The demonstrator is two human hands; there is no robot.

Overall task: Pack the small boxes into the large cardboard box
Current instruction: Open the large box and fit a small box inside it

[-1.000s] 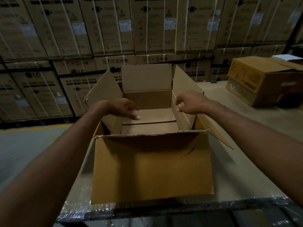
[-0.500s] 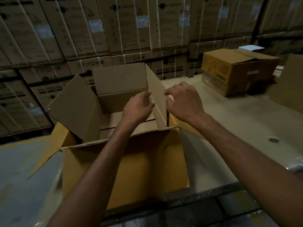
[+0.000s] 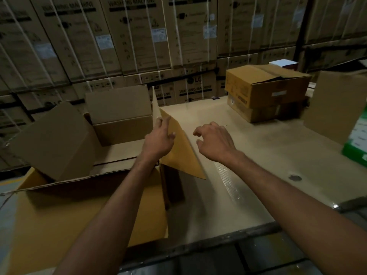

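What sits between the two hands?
In the head view, the large cardboard box's right flap, which the left hand touches; the right hand is off it.

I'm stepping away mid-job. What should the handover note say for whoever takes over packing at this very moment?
Left hand holds the right flap of the large cardboard box, thumb on the flap's outer face.
Right hand hovers over the table, fingers loosely curled, holding nothing.
The box stands open at the left, and what shows of its inside holds no small boxes.
Done: flaps are open.
Left: all the packing. A white box shows behind the stacked cartons far right, and a green-and-white box sits at the right edge.
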